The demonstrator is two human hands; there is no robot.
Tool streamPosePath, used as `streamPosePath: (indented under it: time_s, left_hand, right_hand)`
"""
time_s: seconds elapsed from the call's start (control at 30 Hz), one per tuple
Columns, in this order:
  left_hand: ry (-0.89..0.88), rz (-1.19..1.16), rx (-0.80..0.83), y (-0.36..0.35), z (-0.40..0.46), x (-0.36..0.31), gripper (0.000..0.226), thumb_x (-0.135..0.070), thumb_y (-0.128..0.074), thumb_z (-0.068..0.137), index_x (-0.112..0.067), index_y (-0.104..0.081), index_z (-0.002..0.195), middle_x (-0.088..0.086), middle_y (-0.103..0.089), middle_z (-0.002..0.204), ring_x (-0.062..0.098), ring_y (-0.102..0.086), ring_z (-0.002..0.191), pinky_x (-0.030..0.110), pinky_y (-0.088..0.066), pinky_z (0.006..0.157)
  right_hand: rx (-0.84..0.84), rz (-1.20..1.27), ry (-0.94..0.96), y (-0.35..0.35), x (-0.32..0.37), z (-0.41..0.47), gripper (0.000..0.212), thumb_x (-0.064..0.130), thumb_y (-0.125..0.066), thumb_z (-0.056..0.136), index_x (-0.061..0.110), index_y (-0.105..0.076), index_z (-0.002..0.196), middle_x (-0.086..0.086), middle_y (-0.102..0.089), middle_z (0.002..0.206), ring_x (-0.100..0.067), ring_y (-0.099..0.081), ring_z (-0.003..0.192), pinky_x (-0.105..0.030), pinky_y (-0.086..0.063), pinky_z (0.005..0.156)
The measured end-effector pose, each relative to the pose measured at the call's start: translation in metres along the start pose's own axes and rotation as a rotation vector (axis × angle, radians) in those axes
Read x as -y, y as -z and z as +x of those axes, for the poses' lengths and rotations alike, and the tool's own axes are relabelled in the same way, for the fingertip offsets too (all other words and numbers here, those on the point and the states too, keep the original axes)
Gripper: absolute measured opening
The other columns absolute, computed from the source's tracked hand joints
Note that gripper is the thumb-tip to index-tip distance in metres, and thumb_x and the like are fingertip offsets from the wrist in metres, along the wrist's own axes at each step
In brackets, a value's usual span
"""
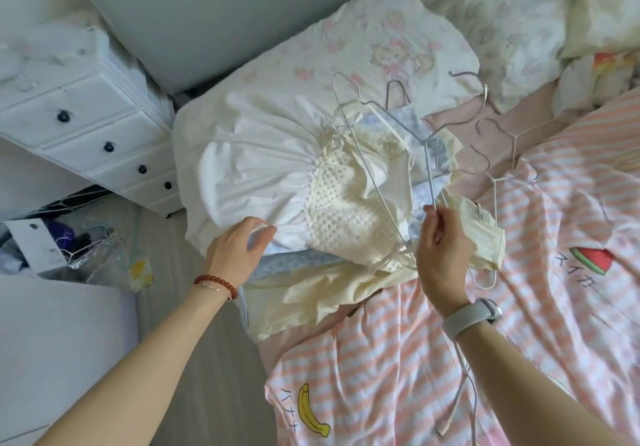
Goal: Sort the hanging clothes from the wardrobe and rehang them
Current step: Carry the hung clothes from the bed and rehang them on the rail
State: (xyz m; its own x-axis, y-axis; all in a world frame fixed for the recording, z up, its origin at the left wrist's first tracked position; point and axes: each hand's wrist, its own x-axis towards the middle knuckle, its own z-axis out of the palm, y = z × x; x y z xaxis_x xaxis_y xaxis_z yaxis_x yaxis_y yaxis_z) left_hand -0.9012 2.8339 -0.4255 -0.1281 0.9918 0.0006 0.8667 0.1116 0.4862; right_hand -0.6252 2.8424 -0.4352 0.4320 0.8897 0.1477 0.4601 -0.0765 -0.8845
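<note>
Head view: my right hand [441, 241] pinches a thin white wire hanger [391, 155] above the white smocked dress [277, 182] on the bed [519, 307]; my left hand [235, 251] grips its hem. Best to feed the hanger in gently.

dress [263, 182] on bed [398, 359] | hangers [485, 141] right of it (perhaps five) | drawers [86, 127] left of bed

Illumination bright, soft and even – shadows faint. White fabrics near the pillow [398, 40] wash out, detail lost. Wide-angle bending evident toward frame edges – slight softness throughout.
</note>
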Motion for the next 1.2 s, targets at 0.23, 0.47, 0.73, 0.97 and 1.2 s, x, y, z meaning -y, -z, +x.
streamPosePath:
  time_s: [0.23, 0.47, 0.73, 0.97, 1.2]
  left_hand:
    - [0.033, -0.103, -0.496, 0.105, -0.03, -0.038, 0.019, -0.018, -0.063, 0.085, 0.0, -0.065, 0.08, 0.013, -0.061, 0.063, 0.023, -0.049, 0.058, 0.024, -0.029, 0.057]
    - [0.049, -0.291, -0.662, 0.205, -0.075, -0.075, 0.021, -0.016, -0.059, 0.089, -0.001, -0.058, 0.074, 0.003, -0.052, 0.063, 0.02, -0.045, 0.061, 0.022, -0.026, 0.055]
    - [0.132, -0.355, -0.301, 0.161, -0.169, -0.071, 0.037, -0.017, -0.059, 0.089, -0.009, -0.043, 0.056, 0.01, -0.044, 0.052, 0.022, -0.042, 0.057, 0.027, -0.025, 0.052]
    - [0.26, -0.531, -0.041, 0.118, -0.2, -0.05, 0.011, -0.026, -0.067, 0.083, -0.023, -0.061, 0.074, -0.008, -0.064, 0.079, 0.013, -0.059, 0.082, 0.022, -0.042, 0.07]
    - [0.284, -0.621, 0.154, 0.082, -0.187, -0.068, 0.03, -0.044, -0.064, 0.082, -0.021, -0.063, 0.1, -0.012, -0.058, 0.112, 0.001, -0.052, 0.104, 0.016, -0.036, 0.087]
  right_hand:
    - [0.044, 0.024, 0.114, 0.033, 0.057, -0.015, 0.016, 0.01, -0.047, 0.093, 0.001, -0.058, 0.087, 0.006, -0.04, 0.055, -0.009, -0.037, 0.047, -0.035, -0.032, 0.049]
    - [0.085, -0.006, 0.284, 0.07, 0.134, -0.03, 0.016, 0.008, -0.043, 0.094, 0.005, -0.057, 0.085, -0.003, -0.054, 0.078, -0.029, -0.055, 0.068, -0.031, -0.033, 0.059]
    - [0.103, -0.119, 0.041, 0.115, 0.128, -0.091, 0.019, 0.013, -0.037, 0.094, 0.013, -0.051, 0.082, -0.009, -0.063, 0.082, -0.031, -0.058, 0.076, -0.036, -0.042, 0.061]
    - [0.332, -0.239, 0.218, 0.114, 0.094, -0.173, 0.015, 0.007, -0.048, 0.093, 0.005, -0.062, 0.087, -0.009, -0.06, 0.091, -0.029, -0.054, 0.083, -0.035, -0.041, 0.067]
    - [0.585, -0.02, 0.11, 0.074, 0.087, -0.226, 0.017, 0.012, -0.049, 0.094, 0.005, -0.064, 0.091, -0.011, -0.061, 0.082, -0.027, -0.057, 0.075, -0.034, -0.043, 0.068]
